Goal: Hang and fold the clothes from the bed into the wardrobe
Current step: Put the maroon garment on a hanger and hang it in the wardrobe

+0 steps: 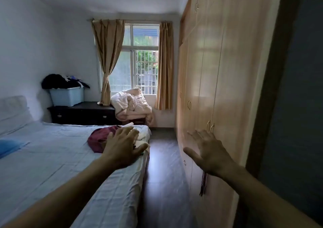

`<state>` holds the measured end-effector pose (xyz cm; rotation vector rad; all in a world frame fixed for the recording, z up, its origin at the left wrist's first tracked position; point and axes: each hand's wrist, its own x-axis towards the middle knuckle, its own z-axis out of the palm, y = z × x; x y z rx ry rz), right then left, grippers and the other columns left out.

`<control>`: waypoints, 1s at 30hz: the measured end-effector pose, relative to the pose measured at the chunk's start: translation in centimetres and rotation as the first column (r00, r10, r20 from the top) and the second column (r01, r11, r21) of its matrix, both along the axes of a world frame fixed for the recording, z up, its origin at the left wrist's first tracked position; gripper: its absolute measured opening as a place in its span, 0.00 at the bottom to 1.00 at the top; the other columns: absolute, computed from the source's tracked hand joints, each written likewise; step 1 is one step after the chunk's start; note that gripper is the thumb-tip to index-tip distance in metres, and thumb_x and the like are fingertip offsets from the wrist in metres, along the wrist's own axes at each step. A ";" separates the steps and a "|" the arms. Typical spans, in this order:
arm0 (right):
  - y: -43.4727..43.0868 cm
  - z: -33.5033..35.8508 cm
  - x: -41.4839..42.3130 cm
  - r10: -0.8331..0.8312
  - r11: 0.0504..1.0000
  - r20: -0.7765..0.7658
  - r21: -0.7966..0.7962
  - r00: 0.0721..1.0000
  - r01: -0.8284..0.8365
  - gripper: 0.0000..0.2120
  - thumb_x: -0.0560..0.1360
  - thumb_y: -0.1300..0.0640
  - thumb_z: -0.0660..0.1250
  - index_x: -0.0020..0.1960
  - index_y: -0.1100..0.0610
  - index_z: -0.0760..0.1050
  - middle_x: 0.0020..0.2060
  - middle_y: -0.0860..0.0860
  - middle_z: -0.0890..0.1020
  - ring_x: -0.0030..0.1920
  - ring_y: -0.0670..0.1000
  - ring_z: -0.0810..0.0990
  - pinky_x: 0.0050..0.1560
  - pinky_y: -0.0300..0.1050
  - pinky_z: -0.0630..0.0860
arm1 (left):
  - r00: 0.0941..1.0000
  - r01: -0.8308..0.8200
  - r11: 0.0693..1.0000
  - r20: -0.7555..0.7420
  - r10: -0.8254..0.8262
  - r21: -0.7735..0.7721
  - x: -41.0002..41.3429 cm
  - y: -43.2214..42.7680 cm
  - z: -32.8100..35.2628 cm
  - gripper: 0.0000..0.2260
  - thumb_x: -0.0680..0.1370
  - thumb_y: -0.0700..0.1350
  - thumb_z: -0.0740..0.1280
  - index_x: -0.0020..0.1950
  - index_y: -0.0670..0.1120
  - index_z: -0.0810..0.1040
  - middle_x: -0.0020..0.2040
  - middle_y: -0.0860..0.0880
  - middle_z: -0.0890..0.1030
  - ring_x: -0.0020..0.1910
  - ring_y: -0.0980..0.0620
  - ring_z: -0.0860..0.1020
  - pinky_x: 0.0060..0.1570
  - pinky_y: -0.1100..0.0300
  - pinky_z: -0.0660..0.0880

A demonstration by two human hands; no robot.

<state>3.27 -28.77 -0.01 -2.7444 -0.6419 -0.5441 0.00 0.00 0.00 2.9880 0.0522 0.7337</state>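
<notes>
The task seems at its very start; a maroon garment (99, 138) and a white garment (142, 137) lie at the far corner of the bed (52, 158); the wardrobe (218, 88) is closed. The left hand (122, 147) and the right hand (208, 152) are spread, grasping nothing; next, probably, one must pick up a garment; no writing is readable.

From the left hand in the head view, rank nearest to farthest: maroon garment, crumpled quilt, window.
1. The maroon garment, on the bed, right by the left hand.
2. The crumpled quilt, piled beyond the bed's end.
3. The window, in the far wall behind the quilt.
</notes>
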 end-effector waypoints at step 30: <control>12.6 -2.6 46.8 -0.013 1.000 -0.075 0.002 0.997 0.013 0.32 0.79 0.35 0.56 0.78 0.46 0.54 0.78 0.47 0.58 0.77 0.51 0.55 0.75 0.50 0.56 | 0.997 0.048 0.997 -0.053 -0.051 -0.058 47.1 12.3 -5.7 0.30 0.77 0.67 0.58 0.74 0.53 0.69 0.77 0.53 0.66 0.74 0.49 0.64 0.70 0.49 0.65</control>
